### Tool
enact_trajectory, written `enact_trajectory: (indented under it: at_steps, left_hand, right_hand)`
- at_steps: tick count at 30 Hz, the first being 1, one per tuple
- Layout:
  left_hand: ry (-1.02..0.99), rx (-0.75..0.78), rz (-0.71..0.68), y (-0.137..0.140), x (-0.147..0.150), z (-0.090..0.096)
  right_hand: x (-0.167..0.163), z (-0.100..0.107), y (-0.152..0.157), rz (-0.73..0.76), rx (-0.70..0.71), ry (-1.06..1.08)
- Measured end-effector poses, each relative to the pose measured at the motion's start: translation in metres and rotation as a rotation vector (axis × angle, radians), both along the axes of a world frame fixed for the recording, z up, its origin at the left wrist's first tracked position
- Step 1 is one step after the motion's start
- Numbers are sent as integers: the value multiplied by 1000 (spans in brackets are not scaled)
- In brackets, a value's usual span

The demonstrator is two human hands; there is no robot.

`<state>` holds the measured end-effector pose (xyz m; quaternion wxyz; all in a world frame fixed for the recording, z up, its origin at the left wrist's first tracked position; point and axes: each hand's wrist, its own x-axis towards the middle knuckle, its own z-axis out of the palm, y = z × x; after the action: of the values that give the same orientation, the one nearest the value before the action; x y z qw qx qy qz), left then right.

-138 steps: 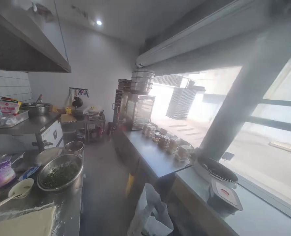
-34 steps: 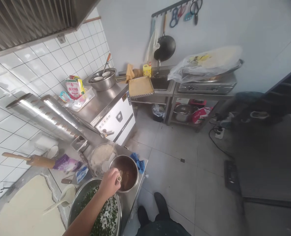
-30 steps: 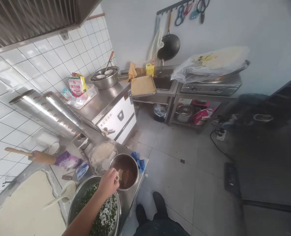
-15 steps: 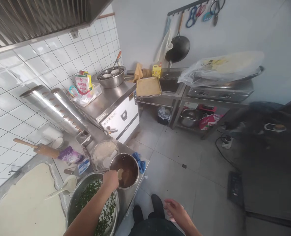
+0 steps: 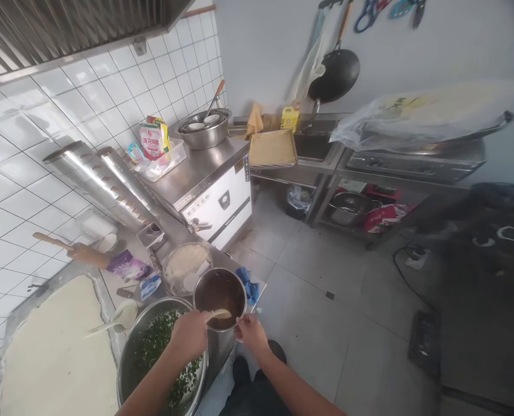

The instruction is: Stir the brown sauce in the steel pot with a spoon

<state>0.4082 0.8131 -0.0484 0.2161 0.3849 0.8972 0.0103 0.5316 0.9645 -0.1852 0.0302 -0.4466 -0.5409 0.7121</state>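
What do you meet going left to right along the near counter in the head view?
Dough sheet → pale ladle → bowl of chopped greens → left hand holding a spoon → pot of dark liquid → right hand at the pot's rim.

Two hands, left (image 5: 190, 335) and right (image 5: 248, 333), were in view. There were one steel pot (image 5: 220, 292), one greens bowl (image 5: 152, 352), one rolling pin (image 5: 72, 249) and one wok (image 5: 333, 75).

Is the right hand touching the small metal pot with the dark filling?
Touching. The head view shows the right hand with its fingers on the near rim of the small metal pot.
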Motion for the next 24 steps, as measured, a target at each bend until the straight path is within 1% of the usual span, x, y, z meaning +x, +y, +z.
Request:
enact_trajectory:
  at_steps: [2,4,6,9,11,13,16,18,21,24]
  left_hand:
    - [8,-38,14,9,3,-2]
    - [9,-95,44,21,3,-11]
    - [4,-120,62,32,0,-25]
    - [21,-101,80,41,-7,-53]
    - [53,-80,123,41,-14,-68]
    - [94,-54,172,38,-23,-77]
    - [153,-32,198,36,-37,-78]
    - [194,-20,189,42,-42,-76]
    - [227,-5,147,59,-36,-76]
    - [132,-68,33,68,-22,-78]
  right_hand:
    - [-1,-1,-3,-1,-25,38]
    - [-1,-3,-4,-8,-44,71]
    - [0,-5,-4,-14,-56,86]
    - [1,-6,-3,-16,-63,93]
    - [2,-6,-2,-12,-59,97]
    - [2,-6,-2,-12,-55,98]
    - [3,-5,-2,-17,-67,87]
    - [4,-4,-2,-24,-85,86]
    - [3,-3,-3,-40,-116,93]
    - [3,-3,-4,-54,-141,94]
